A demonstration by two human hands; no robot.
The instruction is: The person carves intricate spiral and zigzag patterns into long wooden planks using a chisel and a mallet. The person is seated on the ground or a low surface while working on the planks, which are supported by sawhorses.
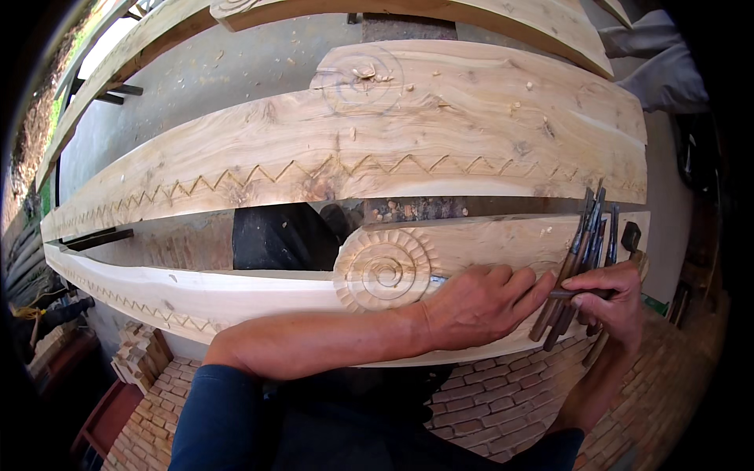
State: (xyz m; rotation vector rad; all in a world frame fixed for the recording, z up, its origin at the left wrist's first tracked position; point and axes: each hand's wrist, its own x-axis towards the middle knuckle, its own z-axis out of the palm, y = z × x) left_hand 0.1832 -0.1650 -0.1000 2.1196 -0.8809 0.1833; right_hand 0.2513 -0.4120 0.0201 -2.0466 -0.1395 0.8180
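A carving chisel (437, 279) shows its bright tip at the edge of a carved spiral rosette (385, 271) on the near wooden board (487, 235). My left hand (491, 306) is closed over the chisel's shaft, its side resting on the board, hiding most of the blade. The dark end of the handle sits in my right hand (616, 298), whose thumb and fingers are closed round it. Beside and partly beneath my right hand lies a bunch of several chisels (585, 243) with wooden handles. A tool with a black head (631, 235) lies right of them.
A second board (471, 118) lies beyond, with a zigzag groove, a drawn spiral and loose shavings. Another timber (534, 23) runs behind it. Wood blocks (141, 357) stand at lower left on the brick floor (503, 400). A person's grey-clad leg (660, 63) is at far right.
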